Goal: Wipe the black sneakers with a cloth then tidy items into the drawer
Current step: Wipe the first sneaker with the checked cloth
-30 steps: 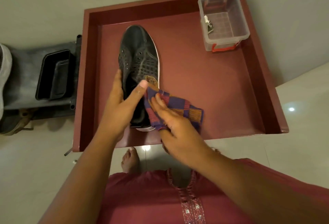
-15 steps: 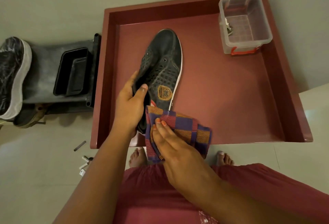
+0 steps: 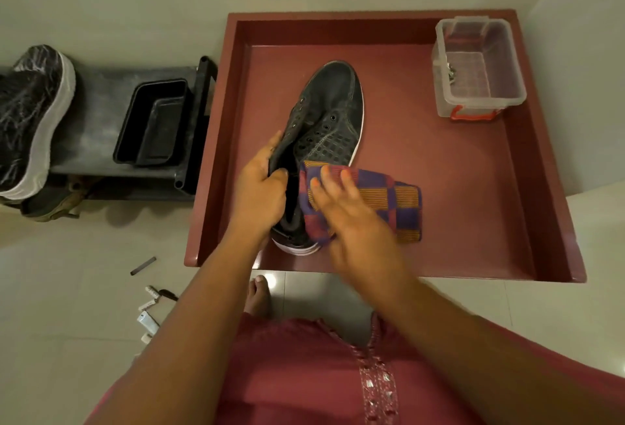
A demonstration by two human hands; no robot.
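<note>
A black sneaker [image 3: 329, 113] with a white sole lies in the open maroon drawer [image 3: 439, 205], toe pointing away. My left hand [image 3: 258, 189] grips its collar at the heel end. My right hand [image 3: 355, 221] presses a purple-and-orange checked cloth [image 3: 389, 203] against the sneaker's right side near the heel. The cloth covers the side badge. A second black sneaker [image 3: 32, 113] with a thick white sole rests on the dark rack at far left.
A clear plastic box [image 3: 480, 66] with red clips stands in the drawer's far right corner, a small metal item inside. A black tray [image 3: 152, 123] sits on the dark rack [image 3: 101, 96]. Small tubes and a dark stick [image 3: 143, 265] lie on the pale floor.
The cloth and my right hand slid up from the heel along the sneaker's side, covering the badge. The view shifted, so the drawer sits further right and lower.
</note>
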